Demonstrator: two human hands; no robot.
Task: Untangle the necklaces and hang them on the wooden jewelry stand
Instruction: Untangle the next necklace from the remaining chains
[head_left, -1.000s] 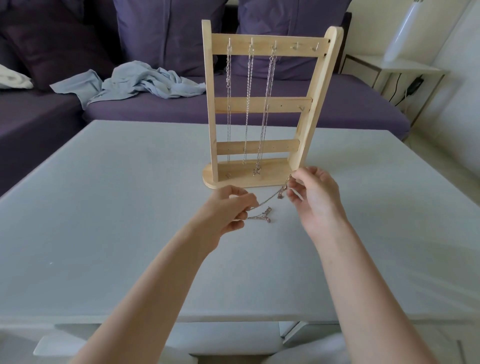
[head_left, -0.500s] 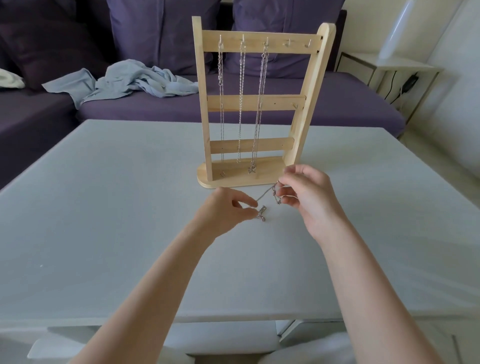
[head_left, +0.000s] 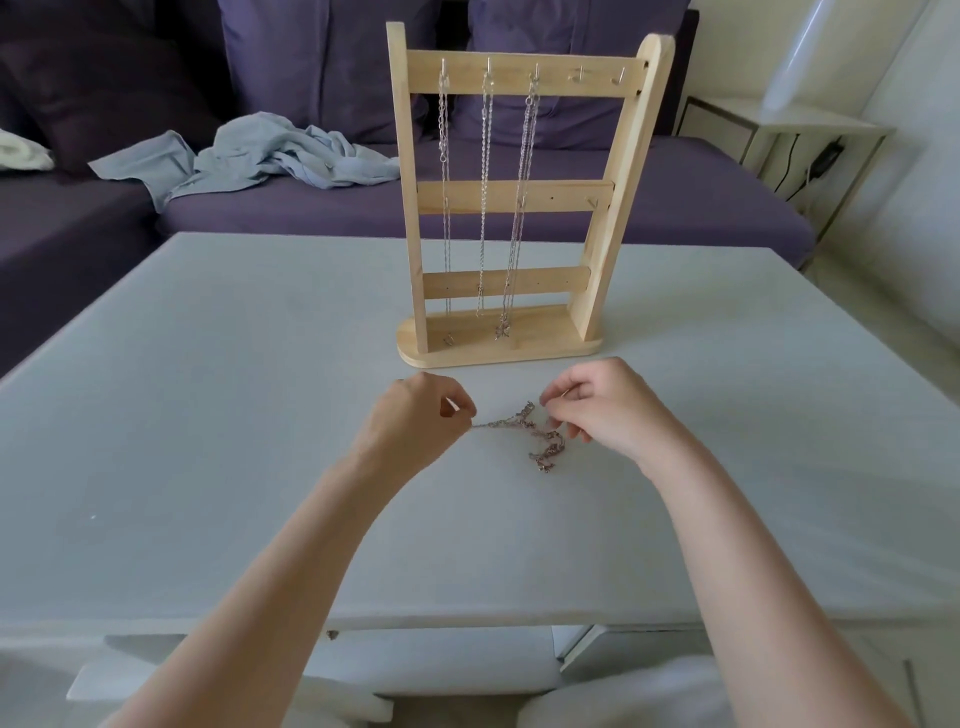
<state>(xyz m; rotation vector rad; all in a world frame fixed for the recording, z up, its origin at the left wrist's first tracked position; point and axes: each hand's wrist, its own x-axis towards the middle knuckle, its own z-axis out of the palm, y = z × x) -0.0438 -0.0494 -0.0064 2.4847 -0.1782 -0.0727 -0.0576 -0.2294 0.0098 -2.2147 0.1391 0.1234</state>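
A wooden jewelry stand (head_left: 597, 189) stands upright on the white table (head_left: 208, 415). Three silver necklaces (head_left: 484, 182) hang from the left hooks of its top bar; the two right hooks are bare. In front of the stand's base lies a tangled silver chain (head_left: 537, 439). My left hand (head_left: 415, 423) pinches the chain's left end between thumb and fingertips. My right hand (head_left: 605, 408) has its fingers curled and pinches the chain at its right side. The chain stretches between the two hands, with a loose bunch sagging onto the table.
A purple sofa (head_left: 675, 197) runs behind the table, with a crumpled light blue cloth (head_left: 270, 156) on its seat. A white side table (head_left: 810, 130) with a cable stands at the far right.
Both hands have drawn back from the stand's base toward me and moved apart. More of the chain now shows, pulled out between them.
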